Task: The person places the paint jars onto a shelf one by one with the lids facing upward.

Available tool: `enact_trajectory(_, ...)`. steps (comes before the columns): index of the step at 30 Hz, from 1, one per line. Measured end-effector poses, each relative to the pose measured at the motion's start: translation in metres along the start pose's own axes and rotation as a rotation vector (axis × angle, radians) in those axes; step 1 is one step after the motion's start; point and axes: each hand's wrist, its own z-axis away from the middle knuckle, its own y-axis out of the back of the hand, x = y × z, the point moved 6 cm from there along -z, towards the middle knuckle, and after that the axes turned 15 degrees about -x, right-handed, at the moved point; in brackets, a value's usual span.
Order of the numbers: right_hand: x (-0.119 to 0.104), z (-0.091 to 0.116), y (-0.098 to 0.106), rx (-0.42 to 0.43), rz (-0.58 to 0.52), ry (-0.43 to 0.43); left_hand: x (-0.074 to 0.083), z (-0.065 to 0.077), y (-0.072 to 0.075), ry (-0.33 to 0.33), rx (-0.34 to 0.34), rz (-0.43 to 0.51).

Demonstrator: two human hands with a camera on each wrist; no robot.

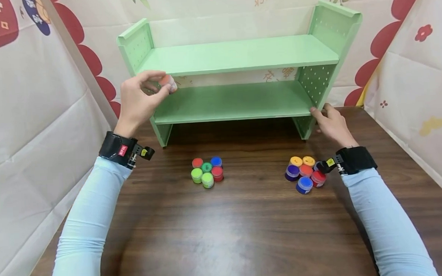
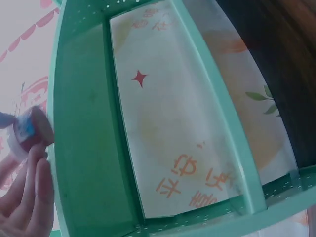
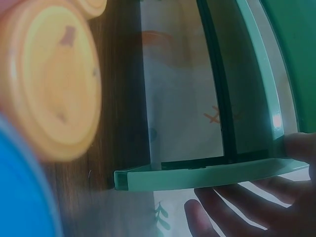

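My left hand (image 1: 141,98) pinches a small paint jar (image 1: 169,83) with an orange-red lid between thumb and fingertips. It is raised at the left end of a green two-tier shelf (image 1: 234,100), overlapping the gap between the tiers. In the left wrist view the jar (image 2: 33,129) is tilted, showing a blue-white label. At the shelf's lower right, my right hand (image 1: 331,124) grips the side panel. The right wrist view has the thumb on the inner side of that panel (image 3: 207,177) and the fingers (image 3: 237,202) along its outer side.
On the brown table (image 1: 217,243), a cluster of small jars (image 1: 206,167) with green, red and blue lids stands left of centre. Another cluster (image 1: 305,171), with orange, red, blue and purple lids, sits by my right wrist. Printed white cloth (image 1: 41,132) hangs around the sides and back.
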Motion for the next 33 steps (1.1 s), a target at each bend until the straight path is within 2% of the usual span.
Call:
enact_trajectory(5,0.002,-0.002,0.000,0.011,0.008,0.003,-0.007,-0.004,0.018,0.065,0.168,0.027)
enact_trajectory(8,0.002,-0.001,0.000,0.012,0.002,0.005,-0.008,-0.007,0.023,0.089,0.206,0.003)
enact_trajectory(14,0.004,0.000,-0.003,0.002,-0.019,0.008,-0.009,-0.017,0.028,0.134,0.191,-0.094)
enact_trajectory(21,0.003,0.001,-0.003,0.012,-0.008,0.020,-0.009,-0.027,0.026,0.175,0.105,-0.224)
enact_trajectory(26,0.004,0.002,-0.003,0.005,0.000,0.014,-0.009,-0.028,0.022,0.188,0.062,-0.245)
enact_trajectory(33,0.002,0.002,-0.002,0.011,-0.016,0.022,-0.010,-0.029,0.022,0.171,0.102,-0.303)
